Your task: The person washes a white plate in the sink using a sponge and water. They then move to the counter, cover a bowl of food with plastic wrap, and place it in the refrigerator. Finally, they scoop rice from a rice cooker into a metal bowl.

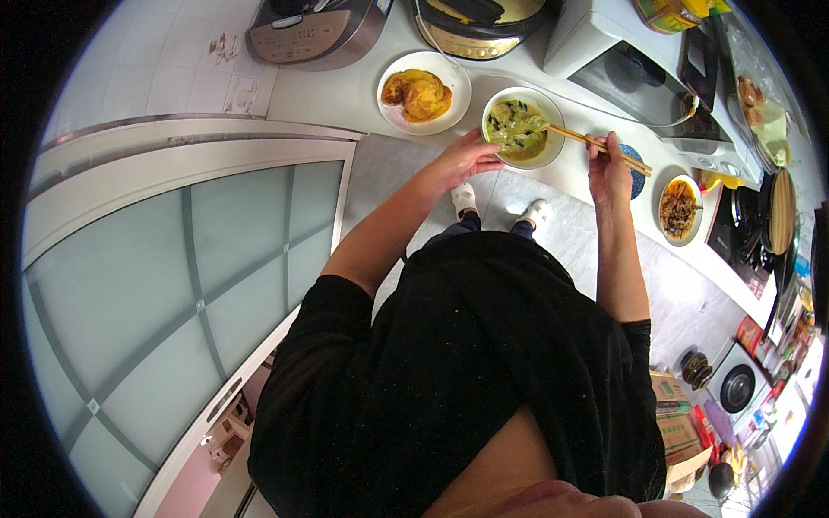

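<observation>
My left hand [471, 158] rests against the near left side of a white bowl [556, 147], its fingers at the rim. Inside is a greenish-yellow batter or soup [518, 129] with dark strips and pale leafy pieces. A pair of wooden chopsticks [599, 144] is gripped in my right hand [609, 168], with the tips in the bowl's contents. Partly hidden behind that hand lies a round blue dish or lid [635, 178]. To the left of the bowl, a white plate [458, 107] carries golden-brown fried pancakes [420, 96].
A rice cooker [311, 39] and an open electric griddle [479, 45] stand along the back. A white microwave [647, 71] sits behind the bowl; a cable [583, 103] crosses the counter before it. Rightward are a bowl of red oily food [678, 208] and a dark cooktop [732, 226].
</observation>
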Motion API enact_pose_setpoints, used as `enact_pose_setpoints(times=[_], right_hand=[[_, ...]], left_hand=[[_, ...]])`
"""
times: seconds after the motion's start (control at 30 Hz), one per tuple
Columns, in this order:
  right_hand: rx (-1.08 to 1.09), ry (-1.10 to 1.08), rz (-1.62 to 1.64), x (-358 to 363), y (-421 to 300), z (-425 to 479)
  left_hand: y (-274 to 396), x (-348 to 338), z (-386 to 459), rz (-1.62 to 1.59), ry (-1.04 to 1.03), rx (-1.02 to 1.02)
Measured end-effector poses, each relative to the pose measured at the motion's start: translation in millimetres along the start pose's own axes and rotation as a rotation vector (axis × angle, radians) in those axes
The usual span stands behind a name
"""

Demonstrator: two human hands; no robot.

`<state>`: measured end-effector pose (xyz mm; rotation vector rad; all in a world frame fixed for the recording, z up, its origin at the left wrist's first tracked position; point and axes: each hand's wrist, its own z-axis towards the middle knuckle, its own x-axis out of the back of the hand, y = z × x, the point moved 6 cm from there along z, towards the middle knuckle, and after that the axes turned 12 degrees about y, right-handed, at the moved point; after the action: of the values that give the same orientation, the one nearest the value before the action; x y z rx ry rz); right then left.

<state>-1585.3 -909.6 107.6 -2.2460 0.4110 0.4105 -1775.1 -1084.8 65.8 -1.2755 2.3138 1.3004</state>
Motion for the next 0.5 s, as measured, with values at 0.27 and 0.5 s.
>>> enact_pose_setpoints(times=[0.27, 0.5], right_hand=[[0.075, -0.039, -0.008, -21, -33, -45], [0.146, -0.231, -0.016, -60, -82, -106]], left_hand=[[10, -3, -15, 0.071, 0.095, 0.046], [46, -13, -69, 0.223, 0.114, 0.007]])
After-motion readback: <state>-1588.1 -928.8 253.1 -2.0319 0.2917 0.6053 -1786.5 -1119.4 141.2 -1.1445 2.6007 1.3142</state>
